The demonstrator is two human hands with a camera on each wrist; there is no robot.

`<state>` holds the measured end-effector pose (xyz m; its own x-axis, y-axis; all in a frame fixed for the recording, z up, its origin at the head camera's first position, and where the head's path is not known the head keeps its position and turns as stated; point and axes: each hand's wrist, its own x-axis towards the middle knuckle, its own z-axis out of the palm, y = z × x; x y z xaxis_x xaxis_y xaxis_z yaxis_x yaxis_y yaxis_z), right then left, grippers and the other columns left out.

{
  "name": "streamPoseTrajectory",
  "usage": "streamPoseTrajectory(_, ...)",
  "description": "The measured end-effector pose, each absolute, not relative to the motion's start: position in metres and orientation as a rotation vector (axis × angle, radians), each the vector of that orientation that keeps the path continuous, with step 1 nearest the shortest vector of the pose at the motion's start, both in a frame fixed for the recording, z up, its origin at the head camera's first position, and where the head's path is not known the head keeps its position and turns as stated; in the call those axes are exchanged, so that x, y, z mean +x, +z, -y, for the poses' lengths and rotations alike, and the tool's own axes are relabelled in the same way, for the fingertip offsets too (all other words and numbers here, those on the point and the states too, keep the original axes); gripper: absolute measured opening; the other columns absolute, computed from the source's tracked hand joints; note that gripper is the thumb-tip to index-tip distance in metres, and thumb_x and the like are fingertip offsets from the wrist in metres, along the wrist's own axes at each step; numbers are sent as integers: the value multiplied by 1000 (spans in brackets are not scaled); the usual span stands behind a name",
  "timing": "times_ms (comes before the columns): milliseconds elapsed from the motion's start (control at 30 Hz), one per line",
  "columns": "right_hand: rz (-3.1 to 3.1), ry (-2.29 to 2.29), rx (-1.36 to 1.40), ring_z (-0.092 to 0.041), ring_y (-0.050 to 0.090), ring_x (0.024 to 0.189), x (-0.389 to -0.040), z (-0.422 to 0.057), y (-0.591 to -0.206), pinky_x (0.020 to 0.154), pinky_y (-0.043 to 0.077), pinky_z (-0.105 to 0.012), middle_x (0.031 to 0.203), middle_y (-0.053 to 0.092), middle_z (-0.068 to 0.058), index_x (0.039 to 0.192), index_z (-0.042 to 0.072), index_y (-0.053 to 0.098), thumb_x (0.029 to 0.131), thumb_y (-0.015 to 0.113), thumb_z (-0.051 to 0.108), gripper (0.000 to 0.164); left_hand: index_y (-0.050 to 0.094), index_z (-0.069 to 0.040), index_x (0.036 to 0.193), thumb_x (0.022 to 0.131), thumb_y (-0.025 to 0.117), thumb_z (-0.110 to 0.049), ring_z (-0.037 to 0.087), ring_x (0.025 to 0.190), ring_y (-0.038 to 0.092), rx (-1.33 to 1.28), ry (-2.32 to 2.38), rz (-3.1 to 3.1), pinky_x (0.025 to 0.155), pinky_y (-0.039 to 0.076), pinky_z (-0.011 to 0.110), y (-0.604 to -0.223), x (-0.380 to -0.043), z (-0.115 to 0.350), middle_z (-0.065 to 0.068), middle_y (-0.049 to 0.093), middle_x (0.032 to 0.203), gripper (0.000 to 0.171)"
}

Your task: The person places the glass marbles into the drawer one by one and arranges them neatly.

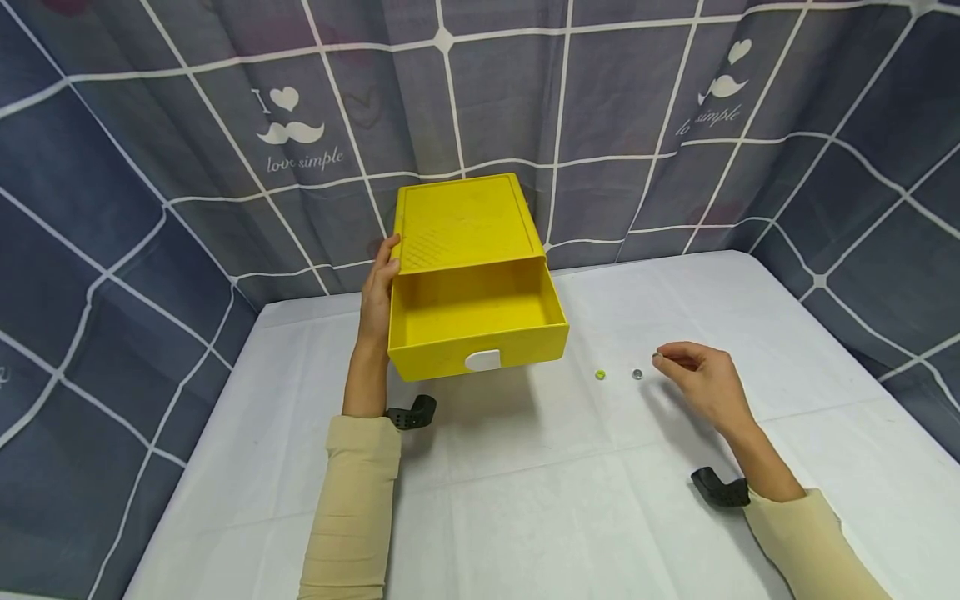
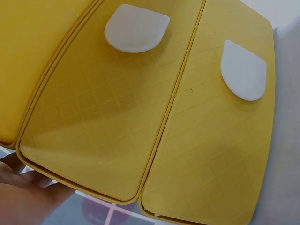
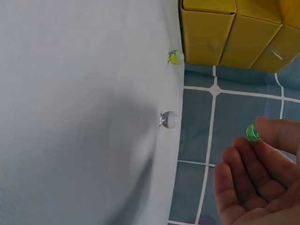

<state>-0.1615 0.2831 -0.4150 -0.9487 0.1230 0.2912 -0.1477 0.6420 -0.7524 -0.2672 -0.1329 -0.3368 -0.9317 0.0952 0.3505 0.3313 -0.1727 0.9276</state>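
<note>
A yellow drawer cabinet (image 1: 468, 218) stands upright with its top drawer (image 1: 442, 358) pulled out; no contents show inside. In the left wrist view, two closed drawers (image 2: 108, 103) with white handles (image 2: 136, 28) lie below it. My left hand (image 1: 378, 292) rests against the cabinet's left side, fingers extended along it. To the right, my right hand (image 1: 701, 383) is raised over the table, pinching a green marble (image 3: 253, 132) between thumb and index finger. A clear marble (image 1: 637, 374) and a yellow-green marble (image 1: 600, 375) sit on the cloth between that hand and the cabinet.
A white cloth (image 1: 510, 517) covers the table. Dark grey checked curtains (image 1: 495, 108) hang close behind the cabinet and along both sides. Black wrist mounts (image 1: 412, 412) are worn on both forearms.
</note>
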Motion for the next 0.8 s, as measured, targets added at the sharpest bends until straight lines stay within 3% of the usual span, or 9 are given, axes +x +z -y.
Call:
streamPoseTrajectory(567,2462,1190,121,10,58,85,-147,-254,-380,74,44,-14,95,72,-8,105,2,73,92,69,20,22,33,-16,153,103,32,-26,19,132,34,-500,-2229,1909,113,25,43,-339,-268,135,1,29,154,51)
streamPoseTrajectory(800,2413,1216,163,6,60,85,-141,-246,-370,83,42,-15,95,71,-6,104,2,73,91,71,16,18,35,-15,151,101,34,-26,20,130,36,-472,-2213,1922,112,26,42,-337,-269,135,2,31,153,51)
